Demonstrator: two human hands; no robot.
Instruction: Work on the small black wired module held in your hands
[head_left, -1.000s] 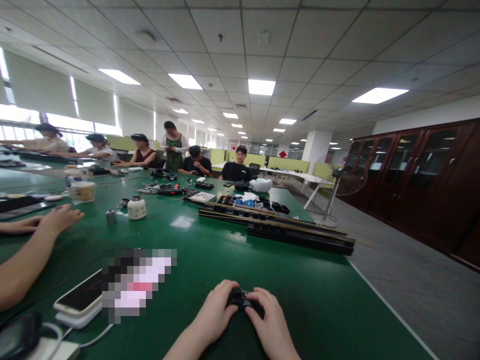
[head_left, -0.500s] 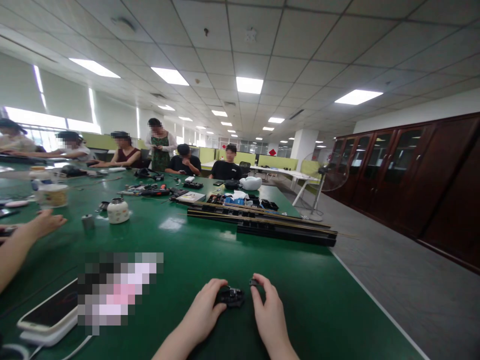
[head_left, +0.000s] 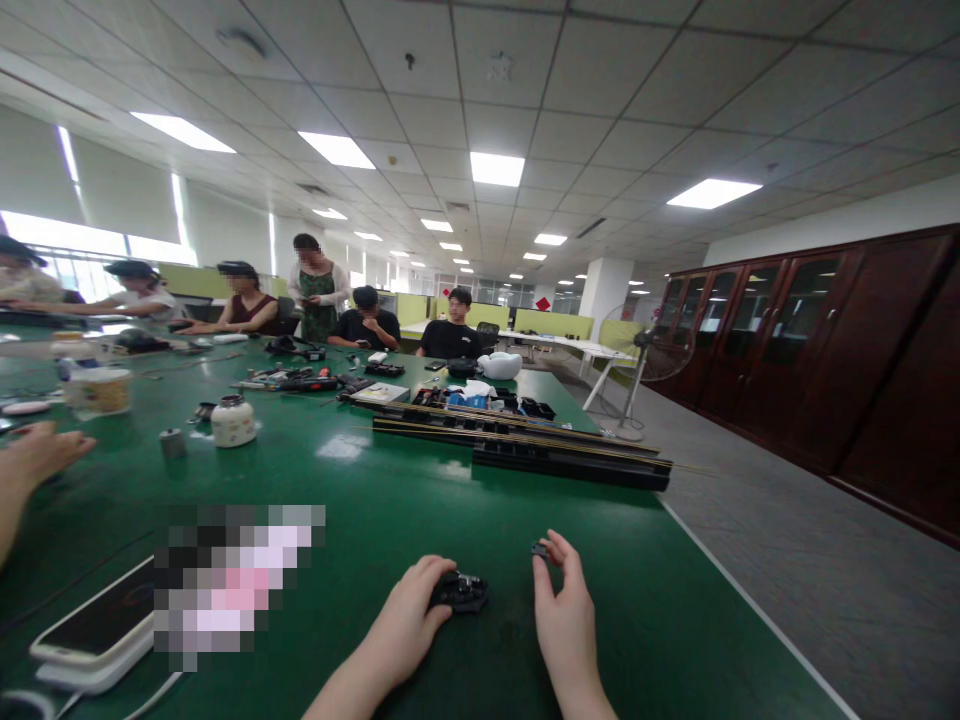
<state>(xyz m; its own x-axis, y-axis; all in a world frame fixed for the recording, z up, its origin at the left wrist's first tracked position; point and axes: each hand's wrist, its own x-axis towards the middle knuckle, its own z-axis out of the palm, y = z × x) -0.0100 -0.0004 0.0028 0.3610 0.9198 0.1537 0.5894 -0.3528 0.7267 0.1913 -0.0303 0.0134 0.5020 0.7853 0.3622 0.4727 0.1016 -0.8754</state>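
My left hand (head_left: 409, 618) grips the left side of a small black mechanical device (head_left: 466, 592), low over the green table (head_left: 360, 540). Its top shows shiny, uneven parts too small to name. To the right and apart from it, my right hand (head_left: 564, 605) pinches a small dark block-like piece (head_left: 538, 549) between thumb and fingertips. Open space lies between the piece and the device.
Long black rails with thin brass rods (head_left: 570, 468) lie ahead. Left are a phone (head_left: 97, 610) on a white block, a white jar (head_left: 233, 422), a grey cylinder (head_left: 172, 444) and another person's hand (head_left: 49, 452). Several people sit or stand beyond; a fan (head_left: 641, 345) stands right.
My right hand has come away from the device with the small dark piece and moved right. The left hand stays on the device. The view has turned right.
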